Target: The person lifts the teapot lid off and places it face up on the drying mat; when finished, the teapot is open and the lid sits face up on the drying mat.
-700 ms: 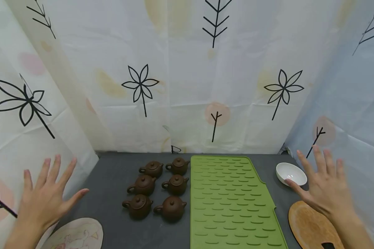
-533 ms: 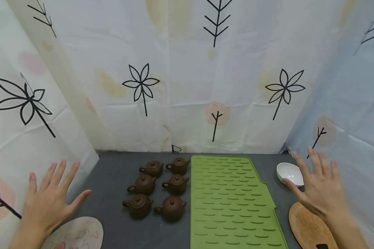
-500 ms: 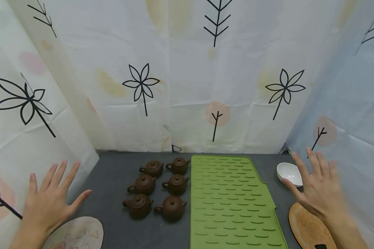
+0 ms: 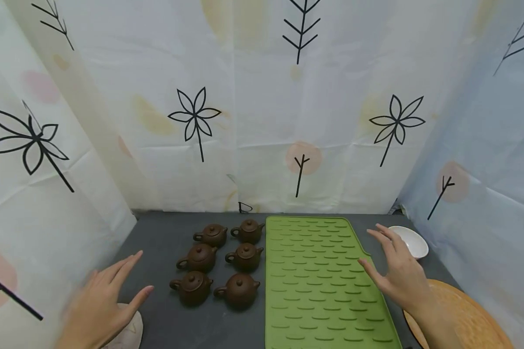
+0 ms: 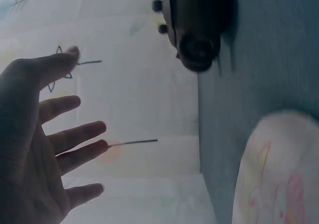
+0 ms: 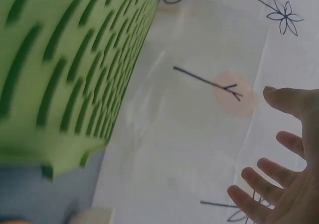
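Note:
My left hand (image 4: 102, 303) hovers at the left of the grey table, fingers extended and thumb apart, holding nothing. Below it lies a pale oval board or plate with a faint pink drawing (image 5: 279, 174), partly covered by the hand in the head view. To its right stand several small brown teapots (image 4: 240, 291) in two columns, handles pointing left. My right hand (image 4: 399, 274), also holding nothing, is raised over the right edge of a green ridged mat (image 4: 323, 291), its fingers loosely spread. Behind it a white bowl (image 4: 415, 242) is partly hidden.
A round wooden board (image 4: 467, 315) lies at the lower right, partly behind the right forearm. Patterned white cloth (image 4: 262, 121) encloses the table (image 4: 157, 232) at the back and both sides.
Both hands have moved inward, the left rightward and lower, the right leftward over the mat's edge. Their fingers have turned inward. The teapots, mat and bowl have stayed in place.

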Demonstrator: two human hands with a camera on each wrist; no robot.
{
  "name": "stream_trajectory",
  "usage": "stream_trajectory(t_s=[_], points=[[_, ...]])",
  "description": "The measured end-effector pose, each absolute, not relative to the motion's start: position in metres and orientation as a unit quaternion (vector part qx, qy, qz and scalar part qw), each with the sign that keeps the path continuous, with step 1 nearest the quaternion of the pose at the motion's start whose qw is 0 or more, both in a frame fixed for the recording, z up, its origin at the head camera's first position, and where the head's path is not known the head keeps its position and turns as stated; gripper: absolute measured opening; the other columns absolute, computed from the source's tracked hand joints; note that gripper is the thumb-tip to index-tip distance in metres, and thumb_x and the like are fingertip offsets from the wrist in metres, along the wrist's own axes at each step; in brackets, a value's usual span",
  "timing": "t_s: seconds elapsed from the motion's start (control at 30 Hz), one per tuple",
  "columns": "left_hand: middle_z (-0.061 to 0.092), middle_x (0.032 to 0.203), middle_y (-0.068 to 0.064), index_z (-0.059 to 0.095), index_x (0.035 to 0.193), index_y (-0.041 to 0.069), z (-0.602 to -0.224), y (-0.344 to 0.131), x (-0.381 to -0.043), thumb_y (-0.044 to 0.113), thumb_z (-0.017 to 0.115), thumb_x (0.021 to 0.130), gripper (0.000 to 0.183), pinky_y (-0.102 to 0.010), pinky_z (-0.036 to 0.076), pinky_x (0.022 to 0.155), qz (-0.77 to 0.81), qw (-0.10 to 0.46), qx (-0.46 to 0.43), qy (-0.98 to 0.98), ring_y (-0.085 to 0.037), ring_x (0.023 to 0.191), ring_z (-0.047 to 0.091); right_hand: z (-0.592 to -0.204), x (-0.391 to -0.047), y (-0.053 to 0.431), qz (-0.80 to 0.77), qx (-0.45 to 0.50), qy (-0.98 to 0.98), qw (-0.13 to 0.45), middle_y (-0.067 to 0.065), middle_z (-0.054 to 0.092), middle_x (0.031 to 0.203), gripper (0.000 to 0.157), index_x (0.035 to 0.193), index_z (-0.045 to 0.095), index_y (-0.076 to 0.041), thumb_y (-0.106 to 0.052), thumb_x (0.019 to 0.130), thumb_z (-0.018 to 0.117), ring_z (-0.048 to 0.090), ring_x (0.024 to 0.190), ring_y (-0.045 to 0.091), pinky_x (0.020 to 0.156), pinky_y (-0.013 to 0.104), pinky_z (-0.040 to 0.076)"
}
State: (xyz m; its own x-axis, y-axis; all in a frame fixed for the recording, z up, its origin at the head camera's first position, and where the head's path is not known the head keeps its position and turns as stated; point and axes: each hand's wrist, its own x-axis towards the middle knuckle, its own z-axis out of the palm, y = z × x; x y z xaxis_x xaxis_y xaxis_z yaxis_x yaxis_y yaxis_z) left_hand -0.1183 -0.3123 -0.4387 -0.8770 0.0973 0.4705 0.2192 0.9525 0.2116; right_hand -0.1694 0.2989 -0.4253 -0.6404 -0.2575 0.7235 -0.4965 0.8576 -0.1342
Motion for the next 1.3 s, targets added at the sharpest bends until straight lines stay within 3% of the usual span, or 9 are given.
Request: stream_trajectory(t_s=[0.1, 0.2, 0.27, 0.4, 0.63, 0.8, 0.97, 1.13, 1.3], points=[[0.070, 0.142, -0.021, 0.056, 0.159, 0.017, -0.441, -0.296, -0.111, 0.046, 0.085, 0.093, 0.077, -0.077, 0.052, 0.091, -0.187, 0.183, -0.072, -0.963, -0.051, 0.120, 0.068, -0.432, -0.171, 0.280, 0.212, 0.226, -0.882, 0.356, 0.021, 0.064, 0.143, 0.080, 0.148, 0.060, 0.000, -0.008, 0.076, 0.095, 0.064, 0.124, 0.036, 0.094, 0.027, 0.056], [0.072, 0.138, -0.012, 0.063, 0.152, 0.019, -0.447, -0.278, -0.105, 0.038, 0.085, 0.096, 0.063, -0.062, 0.059, 0.090, -0.239, 0.171, -0.069, -0.953, -0.039, 0.120, 0.069, -0.439, -0.172, 0.262, 0.270, 0.230, -0.876, 0.327, 0.014, 0.067, 0.137, 0.079, 0.147, 0.061, -0.002, 0.001, 0.075, 0.094, 0.066, 0.117, 0.027, 0.102, 0.012, 0.048], [0.074, 0.133, -0.005, 0.068, 0.145, 0.020, -0.454, -0.267, -0.104, 0.031, 0.087, 0.094, 0.055, -0.050, 0.062, 0.088, -0.263, 0.184, -0.082, -0.943, -0.029, 0.114, 0.070, -0.443, -0.173, 0.250, 0.297, 0.231, -0.875, 0.304, 0.011, 0.068, 0.135, 0.075, 0.146, 0.061, -0.005, 0.001, 0.078, 0.093, 0.068, 0.112, 0.023, 0.095, 0.015, 0.055], [0.074, 0.124, 0.007, 0.074, 0.134, 0.023, -0.467, -0.248, -0.103, 0.024, 0.090, 0.091, 0.046, -0.033, 0.062, 0.079, -0.291, 0.190, -0.100, -0.932, -0.017, 0.105, 0.071, -0.451, -0.174, 0.229, 0.347, 0.245, -0.870, 0.252, 0.009, 0.070, 0.133, 0.066, 0.144, 0.062, -0.011, -0.002, 0.085, 0.091, 0.073, 0.108, 0.023, 0.083, 0.033, 0.065], [0.075, 0.122, 0.008, 0.075, 0.131, 0.024, -0.471, -0.217, -0.106, 0.021, 0.085, 0.096, 0.037, -0.029, 0.061, 0.076, -0.384, 0.106, -0.075, -0.914, -0.005, 0.096, 0.070, -0.461, -0.178, 0.199, 0.441, 0.264, -0.844, 0.151, 0.009, 0.072, 0.127, 0.044, 0.134, 0.067, -0.020, -0.009, 0.095, 0.084, 0.074, 0.107, 0.013, 0.082, 0.034, 0.067], [0.078, 0.112, 0.003, 0.079, 0.122, 0.019, -0.474, -0.197, -0.111, 0.014, 0.083, 0.096, 0.027, -0.024, 0.057, 0.067, -0.441, 0.069, -0.029, -0.894, 0.004, 0.081, 0.065, -0.466, -0.179, 0.176, 0.513, 0.267, -0.814, 0.054, 0.013, 0.073, 0.125, 0.030, 0.130, 0.069, -0.015, -0.016, 0.101, 0.079, 0.076, 0.107, 0.024, 0.084, 0.033, 0.067], [0.079, 0.108, 0.004, 0.082, 0.111, 0.018, -0.480, -0.178, -0.119, 0.007, 0.085, 0.093, 0.021, -0.022, 0.056, 0.067, -0.452, 0.084, -0.013, -0.888, 0.004, 0.076, 0.066, -0.470, -0.181, 0.150, 0.555, 0.264, -0.788, -0.030, 0.024, 0.072, 0.128, 0.028, 0.130, 0.070, -0.010, -0.020, 0.104, 0.076, 0.077, 0.106, 0.023, 0.087, 0.035, 0.066], [0.077, 0.114, -0.007, 0.081, 0.111, 0.010, -0.488, -0.167, -0.126, 0.003, 0.082, 0.094, 0.018, -0.022, 0.058, 0.061, -0.488, 0.076, 0.006, -0.869, -0.002, 0.066, 0.070, -0.473, -0.186, 0.125, 0.569, 0.262, -0.775, -0.082, 0.026, 0.071, 0.129, 0.030, 0.128, 0.071, -0.005, -0.021, 0.104, 0.076, 0.076, 0.102, 0.012, 0.083, 0.033, 0.066], [0.077, 0.111, -0.013, 0.079, 0.115, 0.003, -0.494, -0.162, -0.130, 0.000, 0.077, 0.098, 0.018, -0.021, 0.062, 0.060, -0.531, 0.055, 0.027, -0.845, -0.007, 0.066, 0.075, -0.476, -0.192, 0.103, 0.581, 0.268, -0.759, -0.122, 0.027, 0.074, 0.120, 0.031, 0.127, 0.071, -0.002, -0.021, 0.103, 0.076, 0.077, 0.083, 0.040, 0.070, 0.045, 0.066]])
